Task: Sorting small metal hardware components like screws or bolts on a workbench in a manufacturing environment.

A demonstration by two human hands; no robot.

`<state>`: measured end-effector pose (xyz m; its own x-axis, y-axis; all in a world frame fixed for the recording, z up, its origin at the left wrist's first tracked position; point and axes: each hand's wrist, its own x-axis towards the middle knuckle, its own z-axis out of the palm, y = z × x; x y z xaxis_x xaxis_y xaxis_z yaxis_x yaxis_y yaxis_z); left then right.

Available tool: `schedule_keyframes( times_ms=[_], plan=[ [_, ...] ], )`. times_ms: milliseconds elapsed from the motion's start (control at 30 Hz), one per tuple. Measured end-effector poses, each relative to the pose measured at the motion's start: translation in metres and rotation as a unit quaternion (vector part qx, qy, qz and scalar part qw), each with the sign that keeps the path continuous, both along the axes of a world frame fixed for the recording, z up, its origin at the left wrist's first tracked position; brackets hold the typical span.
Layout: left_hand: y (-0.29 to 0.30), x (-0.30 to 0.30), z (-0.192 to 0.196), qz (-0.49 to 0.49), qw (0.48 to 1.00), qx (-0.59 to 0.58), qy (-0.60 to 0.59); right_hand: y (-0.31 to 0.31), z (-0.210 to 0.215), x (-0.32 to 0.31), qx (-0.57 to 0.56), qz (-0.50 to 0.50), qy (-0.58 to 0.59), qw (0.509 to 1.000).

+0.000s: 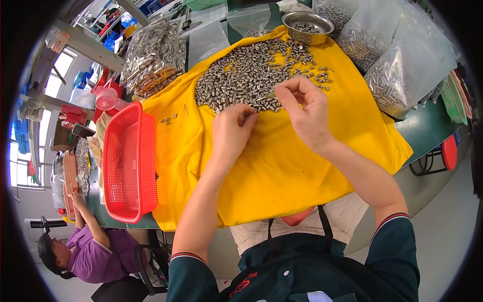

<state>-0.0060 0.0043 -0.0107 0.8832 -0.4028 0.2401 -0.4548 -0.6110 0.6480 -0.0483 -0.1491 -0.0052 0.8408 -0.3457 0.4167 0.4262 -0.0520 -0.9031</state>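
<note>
A broad heap of small silvery metal cylinders [241, 70] lies on a yellow cloth [282, 166]. At the near edge of the heap, my left hand [232, 129] is closed in a pinch on a small metal part [245, 115], mostly hidden by the fingers. To its right, my right hand [305, 111] is closed with thumb and forefinger on a thin, brownish stick-like tool [270, 94], its tip pointing left over the heap. The two hands are apart. A few loose metal cylinders lie on the cloth left of the heap.
A red plastic basket [151, 166] stands at the left. A steel bowl [308, 27] of small parts sits behind the heap. Filled plastic bags [397, 75] stand far right, others [156, 55] far left. A co-worker in purple [100, 254] sits at left.
</note>
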Motion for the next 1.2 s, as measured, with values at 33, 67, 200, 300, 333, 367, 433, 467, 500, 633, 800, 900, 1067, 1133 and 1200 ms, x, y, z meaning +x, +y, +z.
schedule_keyframes(
  times_ms=[33, 67, 200, 300, 333, 367, 433, 467, 500, 633, 800, 900, 1067, 1133, 1200],
  plan=[
    [-0.002, 0.000, -0.003, -0.007, 1.000, 0.019, -0.022, 0.000, 0.000, 0.000, 0.001, 0.001, 0.000, 1.000],
    [-0.002, 0.000, -0.005, -0.006, 1.000, 0.019, -0.022, 0.000, 0.001, 0.000, 0.002, 0.003, 0.002, 1.000],
    [0.000, 0.000, -0.006, -0.019, 0.997, 0.028, -0.062, 0.001, 0.001, 0.001, -0.004, 0.000, 0.005, 1.000],
    [0.003, 0.003, -0.001, -0.018, 0.994, -0.093, 0.045, -0.001, 0.002, 0.000, -0.005, 0.000, 0.004, 1.000],
    [0.004, 0.004, 0.003, -0.022, 0.966, -0.216, 0.141, -0.001, 0.002, -0.001, -0.005, -0.002, 0.003, 1.000],
    [0.011, 0.004, 0.011, -0.036, 0.891, -0.314, 0.324, -0.002, 0.001, -0.001, -0.011, 0.003, 0.000, 1.000],
    [0.015, 0.002, 0.014, -0.038, 0.801, -0.414, 0.431, -0.002, 0.001, -0.001, -0.017, 0.008, -0.005, 1.000],
    [0.016, 0.003, 0.015, -0.039, 0.686, -0.501, 0.526, -0.001, 0.000, -0.001, -0.024, 0.015, -0.015, 0.999],
    [0.018, 0.004, 0.014, -0.094, 0.679, -0.502, 0.527, 0.000, 0.000, -0.001, -0.031, 0.024, -0.023, 0.999],
    [0.016, 0.002, 0.012, -0.115, 0.704, -0.486, 0.505, 0.001, 0.004, -0.003, -0.043, 0.042, -0.024, 0.998],
    [0.015, 0.001, 0.010, -0.105, 0.707, -0.482, 0.507, 0.001, 0.007, -0.005, -0.046, 0.058, -0.026, 0.997],
    [0.013, -0.001, 0.012, -0.102, 0.712, -0.482, 0.501, 0.002, 0.005, -0.005, -0.052, 0.055, -0.028, 0.997],
    [0.010, -0.002, 0.011, -0.104, 0.720, -0.483, 0.488, 0.002, 0.004, -0.005, -0.100, 0.030, -0.060, 0.993],
    [0.011, -0.002, 0.011, -0.099, 0.728, -0.480, 0.479, 0.003, 0.003, -0.005, -0.117, 0.025, -0.077, 0.990],
    [0.013, -0.001, 0.009, -0.111, 0.737, -0.471, 0.472, 0.003, 0.002, -0.004, -0.101, 0.029, -0.058, 0.993]
  ],
)
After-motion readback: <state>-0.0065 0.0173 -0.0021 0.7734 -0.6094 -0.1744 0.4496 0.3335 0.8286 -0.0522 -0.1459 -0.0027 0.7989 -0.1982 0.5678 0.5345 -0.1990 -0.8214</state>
